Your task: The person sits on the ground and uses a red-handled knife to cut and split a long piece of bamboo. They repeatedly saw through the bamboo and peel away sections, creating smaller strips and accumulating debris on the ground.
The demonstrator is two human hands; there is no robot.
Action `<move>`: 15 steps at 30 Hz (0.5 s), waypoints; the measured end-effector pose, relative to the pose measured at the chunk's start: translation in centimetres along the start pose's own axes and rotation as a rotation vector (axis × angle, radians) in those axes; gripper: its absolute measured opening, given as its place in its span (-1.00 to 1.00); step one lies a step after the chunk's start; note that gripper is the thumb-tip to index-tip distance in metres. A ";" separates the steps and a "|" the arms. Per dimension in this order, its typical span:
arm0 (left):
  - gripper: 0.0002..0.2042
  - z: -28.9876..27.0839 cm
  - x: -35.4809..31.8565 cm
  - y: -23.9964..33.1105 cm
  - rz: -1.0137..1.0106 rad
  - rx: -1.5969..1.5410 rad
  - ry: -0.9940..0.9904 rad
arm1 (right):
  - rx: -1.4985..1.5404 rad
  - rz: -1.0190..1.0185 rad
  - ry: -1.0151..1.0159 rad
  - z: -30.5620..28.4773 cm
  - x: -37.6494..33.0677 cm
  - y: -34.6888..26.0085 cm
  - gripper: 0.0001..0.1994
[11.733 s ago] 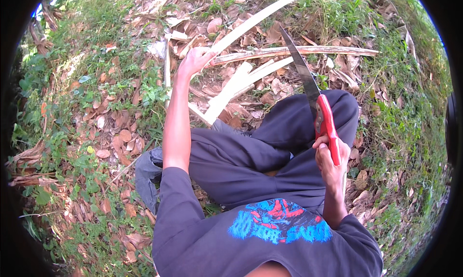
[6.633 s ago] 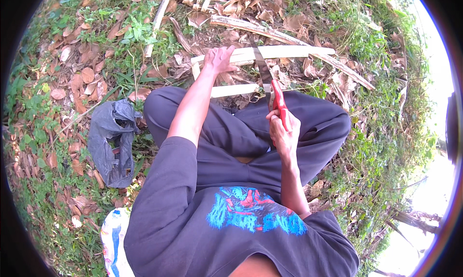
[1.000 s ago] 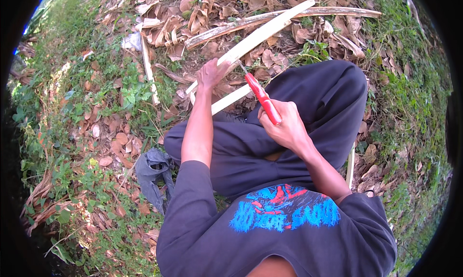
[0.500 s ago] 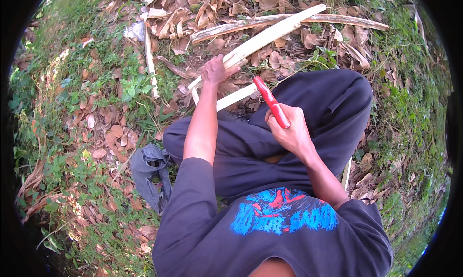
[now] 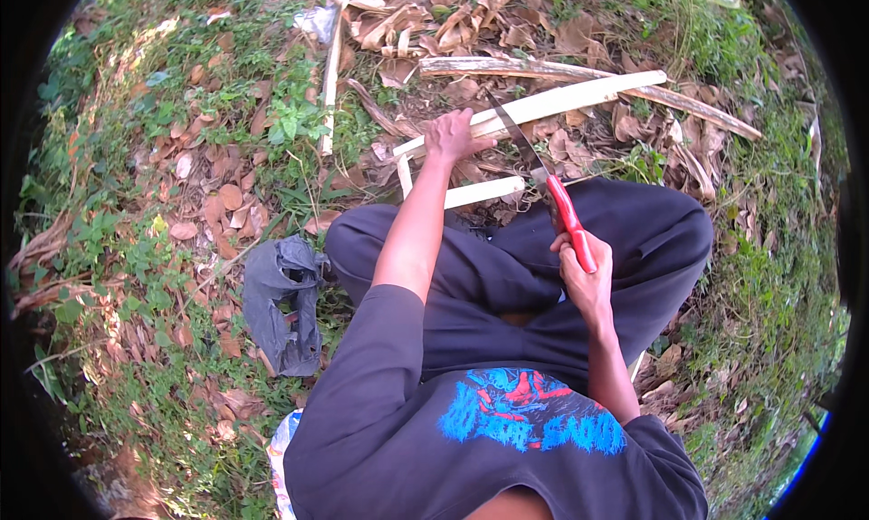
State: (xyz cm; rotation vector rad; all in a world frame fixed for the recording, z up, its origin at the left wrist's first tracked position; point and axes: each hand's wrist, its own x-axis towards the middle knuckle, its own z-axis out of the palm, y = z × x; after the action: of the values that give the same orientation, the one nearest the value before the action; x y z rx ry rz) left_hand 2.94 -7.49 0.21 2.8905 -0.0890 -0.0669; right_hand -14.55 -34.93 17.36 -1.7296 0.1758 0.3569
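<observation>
I sit cross-legged on the ground in dark trousers. My left hand point(image 5: 455, 136) grips a long pale split stick point(image 5: 579, 95) that slants up to the right. My right hand point(image 5: 582, 276) holds a knife point(image 5: 543, 176) by its red handle. The dark blade points up and left and its edge rests against the stick just right of my left hand. A shorter pale piece of stick point(image 5: 482, 192) lies across the ground by my knee.
Dry leaves and husks point(image 5: 434, 22) lie in a heap ahead. A thin pale stick point(image 5: 330, 67) lies at the upper left. A crumpled dark cloth point(image 5: 282, 303) sits on the ground to my left. Grass grows on the right.
The knife has swung from a raised, tilted position to one where the blade meets the stick. My right hand has drawn back toward my lap. The left hand keeps its grip.
</observation>
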 end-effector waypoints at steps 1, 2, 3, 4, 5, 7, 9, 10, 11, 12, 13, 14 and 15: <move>-0.31 0.1 -0.2 -0.2 -0.018 -0.013 -0.011 | -0.013 -0.004 -0.015 0.1 0.0 -0.1 -0.88; -0.31 0.1 -0.3 -0.5 -0.032 -0.017 -0.027 | -0.026 -0.007 -0.031 0.3 0.0 -0.4 -0.88; -0.31 0.0 -0.3 -0.5 -0.045 -0.028 -0.042 | -0.045 -0.011 -0.045 0.3 0.0 -0.6 -0.88; -0.30 -0.2 -0.4 -0.4 -0.050 -0.028 -0.046 | -0.039 -0.040 -0.055 0.4 0.0 -0.3 -0.88; -0.30 -0.3 -0.4 -0.1 -0.054 -0.027 -0.049 | -0.036 -0.027 -0.051 0.4 -0.2 0.1 -0.88; -0.30 -0.7 -0.2 0.9 -0.050 -0.024 -0.031 | -0.025 0.003 -0.037 0.5 -0.5 0.3 -0.88; -0.30 -0.3 -0.2 0.4 -0.072 -0.021 -0.042 | -0.021 0.012 -0.060 1.1 -0.7 -0.1 -0.88; -0.30 0.0 -0.2 0.2 -0.069 -0.035 -0.043 | -0.032 0.003 -0.068 1.3 -0.7 0.2 -0.89; -0.30 0.3 -0.3 -0.3 -0.064 -0.048 -0.044 | -0.042 -0.005 -0.074 1.5 -0.7 0.4 -0.89; -0.30 0.4 -0.4 -0.7 -0.061 -0.056 -0.047 | -0.078 -0.017 -0.082 1.8 -0.7 0.5 -0.89; -0.30 0.7 -0.4 -0.6 -0.053 -0.054 -0.013 | -0.080 -0.018 -0.084 1.8 -0.7 0.6 -0.89; -0.30 1.0 -0.4 -0.4 -0.046 -0.051 0.021 | -0.078 -0.010 -0.080 1.8 -0.8 0.3 -0.88; -0.30 1.0 -0.6 -0.5 -0.040 -0.042 0.053 | -0.071 -0.002 -0.080 1.9 -0.8 -0.1 -0.87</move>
State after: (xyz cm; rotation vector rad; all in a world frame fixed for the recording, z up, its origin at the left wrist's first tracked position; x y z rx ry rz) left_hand 2.36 -7.22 -0.89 2.8502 -0.0198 0.0013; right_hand -15.54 -33.14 17.42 -1.7815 0.1045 0.4349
